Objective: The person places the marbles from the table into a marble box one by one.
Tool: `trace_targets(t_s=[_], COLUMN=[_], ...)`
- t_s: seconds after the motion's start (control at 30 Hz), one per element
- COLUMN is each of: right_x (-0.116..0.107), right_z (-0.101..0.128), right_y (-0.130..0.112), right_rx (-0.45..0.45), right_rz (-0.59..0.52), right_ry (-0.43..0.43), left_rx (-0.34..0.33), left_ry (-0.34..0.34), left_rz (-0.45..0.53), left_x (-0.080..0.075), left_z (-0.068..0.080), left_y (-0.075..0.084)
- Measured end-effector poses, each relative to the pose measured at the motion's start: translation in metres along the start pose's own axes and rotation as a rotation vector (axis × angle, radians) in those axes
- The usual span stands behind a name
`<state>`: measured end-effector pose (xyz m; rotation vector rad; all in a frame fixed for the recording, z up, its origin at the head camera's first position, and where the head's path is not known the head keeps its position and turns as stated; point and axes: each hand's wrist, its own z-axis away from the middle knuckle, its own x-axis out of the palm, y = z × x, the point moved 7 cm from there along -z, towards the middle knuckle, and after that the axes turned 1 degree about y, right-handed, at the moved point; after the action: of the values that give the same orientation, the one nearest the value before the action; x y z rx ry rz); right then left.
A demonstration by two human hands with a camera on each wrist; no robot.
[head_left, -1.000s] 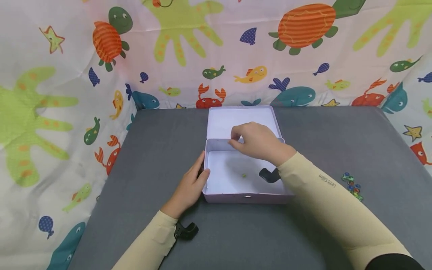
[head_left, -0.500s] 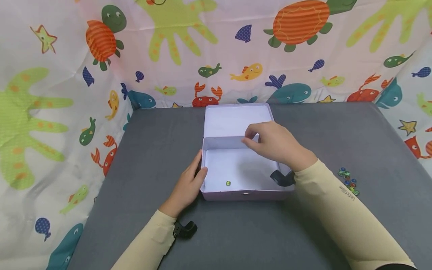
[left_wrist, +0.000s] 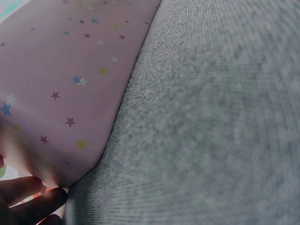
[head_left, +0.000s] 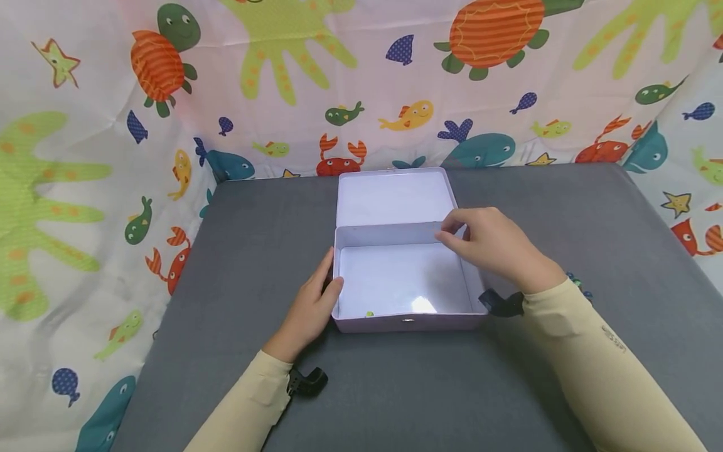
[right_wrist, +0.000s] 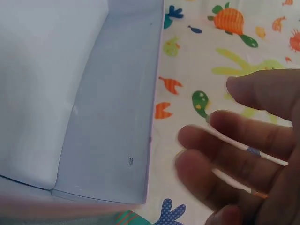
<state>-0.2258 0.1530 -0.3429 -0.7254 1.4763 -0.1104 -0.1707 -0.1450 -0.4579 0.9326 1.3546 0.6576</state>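
Observation:
A lidded metal box [head_left: 407, 322], white inside and lilac outside, stands with its lid [head_left: 395, 196] tilted back. Star prints on its outer wall [left_wrist: 70, 84] show in the left wrist view. My left hand [head_left: 307, 311] rests on the left side, fingers straight along the outer wall and thumb at the rim. Inside, by the front left corner, lies a small green glass bead [head_left: 369, 313], partly cut off by the front wall. Over the right side of the box hovers my right hand [head_left: 497, 245]. Its fingers [right_wrist: 234, 150] are loosely bent, with nothing between them.
Several small glass beads [head_left: 576, 280] lie on the grey table cloth [head_left: 271, 220] right of the box, mostly hidden behind the right sleeve. A curtain [head_left: 316, 75] printed with sea animals hangs along the back and sides.
My right hand has moved right, from over the middle of the box to its right side. The green bead has rolled toward the front left corner. My left hand stays on the box.

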Motion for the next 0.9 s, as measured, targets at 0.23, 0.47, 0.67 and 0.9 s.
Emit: trace_targets(t_s=[0.23, 0.47, 0.67, 0.9], right_x=[-0.003, 0.000, 0.006, 0.011], right_z=[0.014, 0.028, 0.043, 0.061], right_y=[0.027, 0.051, 0.067, 0.090], right_rx=[0.092, 0.147, 0.149, 0.152], right_rz=[-0.034, -0.053, -0.049, -0.042], right_ry=[0.008, -0.002, 0.005, 0.001], left_rx=[-0.009, -0.004, -0.015, -0.012], left_ry=[-0.005, -0.015, -0.017, -0.017], left_rz=[-0.001, 0.013, 0.020, 0.011], left_x=[0.001, 0.001, 0.001, 0.002], left_z=[0.000, 0.000, 0.000, 0.000], left_y=[-0.003, 0.000, 0.001, 0.000])
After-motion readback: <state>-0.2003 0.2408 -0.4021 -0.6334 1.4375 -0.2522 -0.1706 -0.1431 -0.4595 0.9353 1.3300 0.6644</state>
